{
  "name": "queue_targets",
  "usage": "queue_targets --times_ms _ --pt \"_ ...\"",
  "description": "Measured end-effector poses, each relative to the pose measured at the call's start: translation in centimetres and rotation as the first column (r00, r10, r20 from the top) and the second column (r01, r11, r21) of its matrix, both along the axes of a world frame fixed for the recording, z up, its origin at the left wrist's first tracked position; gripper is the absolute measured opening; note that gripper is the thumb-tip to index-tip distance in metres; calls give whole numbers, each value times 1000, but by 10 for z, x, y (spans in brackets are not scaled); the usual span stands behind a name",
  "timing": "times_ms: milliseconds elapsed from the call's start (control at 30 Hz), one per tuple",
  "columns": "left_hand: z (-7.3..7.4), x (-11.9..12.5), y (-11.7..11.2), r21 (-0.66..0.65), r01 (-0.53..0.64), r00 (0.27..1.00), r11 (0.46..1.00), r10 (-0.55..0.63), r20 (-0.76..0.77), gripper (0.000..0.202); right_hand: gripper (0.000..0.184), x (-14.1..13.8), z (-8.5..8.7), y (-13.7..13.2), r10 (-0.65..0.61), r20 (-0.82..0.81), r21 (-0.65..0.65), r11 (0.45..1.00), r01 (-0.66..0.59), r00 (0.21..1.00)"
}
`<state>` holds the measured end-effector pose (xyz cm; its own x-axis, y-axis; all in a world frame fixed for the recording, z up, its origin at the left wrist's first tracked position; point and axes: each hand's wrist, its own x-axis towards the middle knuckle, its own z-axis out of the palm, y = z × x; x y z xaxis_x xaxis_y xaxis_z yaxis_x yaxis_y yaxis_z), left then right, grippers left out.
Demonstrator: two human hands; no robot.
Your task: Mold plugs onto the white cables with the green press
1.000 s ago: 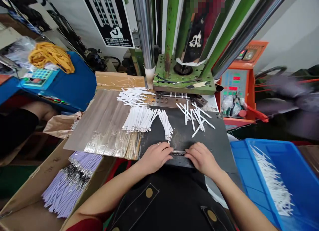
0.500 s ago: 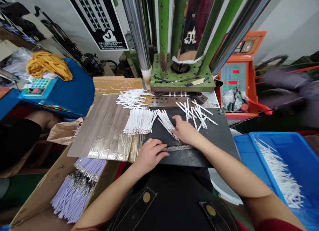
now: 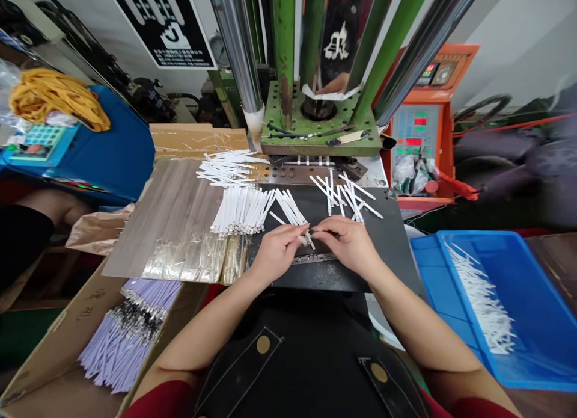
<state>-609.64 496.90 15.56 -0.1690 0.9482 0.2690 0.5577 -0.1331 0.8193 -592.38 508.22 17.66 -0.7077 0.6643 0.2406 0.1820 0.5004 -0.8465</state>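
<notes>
My left hand (image 3: 276, 249) and my right hand (image 3: 348, 245) meet over the black work plate (image 3: 378, 249), fingers pinched. Between their fingertips is a white strip (image 3: 309, 237) with a metal-looking end; much of it is hidden. Just below lies a narrow metal bar with slots (image 3: 314, 258), partly under my hands. A small fan of white strips (image 3: 291, 207) rests behind my left fingers. Left of it is a denser row of white strips (image 3: 238, 210), with a loose pile (image 3: 229, 167) further back. More strips (image 3: 347, 195) lie scattered behind my right hand.
A green press plate (image 3: 324, 142) with steel columns stands behind. At right are an orange control box (image 3: 444, 141) and a blue bin (image 3: 536, 310) containing white strips. A carton (image 3: 54, 340) with purple strips sits lower left. A person's leg (image 3: 40, 216) shows at left.
My left hand has left the slotted bar and risen to meet my right hand. The right hand has come back toward me, and both now pinch a white strip. The view has shifted slightly.
</notes>
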Motion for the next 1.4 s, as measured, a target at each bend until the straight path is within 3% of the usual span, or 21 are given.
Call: queue_targets --times_ms 167,267,367,467,567,700,1000,1067,1200,1300,1400 --pt "4 -8 -24 -30 9 1000 1000 -8 18 28 11 38 -11 -10 -21 40 23 1000 20 999" --pt "-2 4 -27 -9 39 997 999 -39 62 18 14 42 -25 -21 56 10 52 997 -56 998" --pt "-11 14 -27 69 106 994 992 -108 16 17 17 40 -35 -27 121 -69 186 977 -106 990" --pt "-16 16 -27 72 169 980 983 -160 -119 17 21 42 -38 -30 182 -35 381 912 -155 983" --pt "-16 13 -28 -7 181 959 983 -178 -221 16 26 46 -37 -34 184 66 543 818 -190 981" --pt "-13 12 -27 -54 190 940 980 -198 -278 16 25 48 -41 -34 176 17 610 778 -150 984" --pt "-17 12 -24 -61 161 957 985 -171 -236 15 21 40 -43 -36 193 11 557 814 -166 981" --pt "-18 11 -25 -34 168 960 985 -171 -221 15 20 41 -39 -29 219 38 461 862 -212 975" --pt "-16 3 -29 50 223 949 974 -205 -238 14 23 43 -26 -1 337 137 117 928 -353 931" --pt "-8 -10 -29 73 210 957 975 -189 -221 15 26 26 -17 13 245 273 -11 968 -252 930" --pt "4 -23 -22 61 132 953 989 -110 -282 12 41 -3 -16 12 125 452 39 986 -160 883"
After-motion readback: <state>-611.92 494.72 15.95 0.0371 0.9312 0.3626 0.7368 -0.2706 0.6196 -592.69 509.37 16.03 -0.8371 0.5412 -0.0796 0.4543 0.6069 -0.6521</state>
